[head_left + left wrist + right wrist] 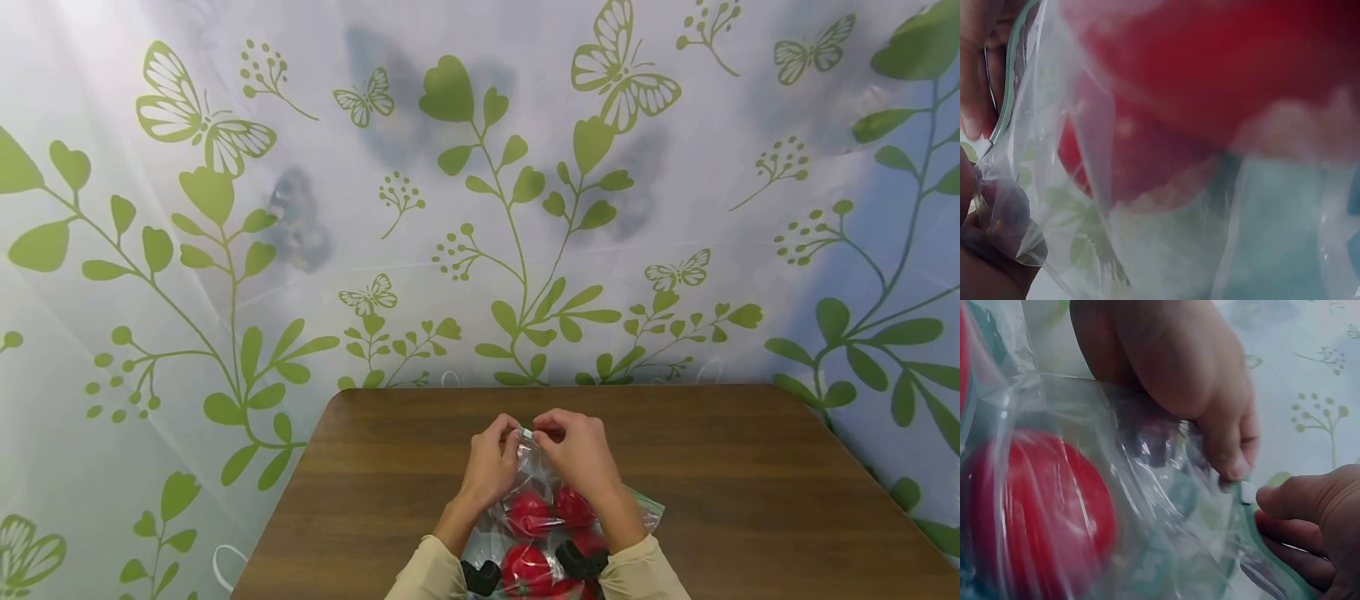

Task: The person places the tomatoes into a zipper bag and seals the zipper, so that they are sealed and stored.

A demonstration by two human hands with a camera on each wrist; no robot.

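Note:
A clear zip bag (pixel 532 468) with a green-edged mouth and red tomatoes (pixel 528 514) inside is held up over the table. My left hand (pixel 489 463) pinches the left end of its mouth between thumb and fingers. Close beside it, my right hand (pixel 581 454) pinches the zip strip, fingers behind it and thumb tip right at the white slider (pixel 1247 492). In the right wrist view, a round red tomato (pixel 1041 512) shows through the creased plastic. Blurred red tomatoes (pixel 1141 150) fill much of the left wrist view.
Another clear bag with a green zip edge (pixel 651 507) lies under my right forearm, and more tomatoes (pixel 527 568) sit nearer me. The brown wooden table (pixel 750 475) ends at a white curtain (pixel 315 200) printed with green leaves and butterflies. Black mounts (pixel 482 577) cross my wrists.

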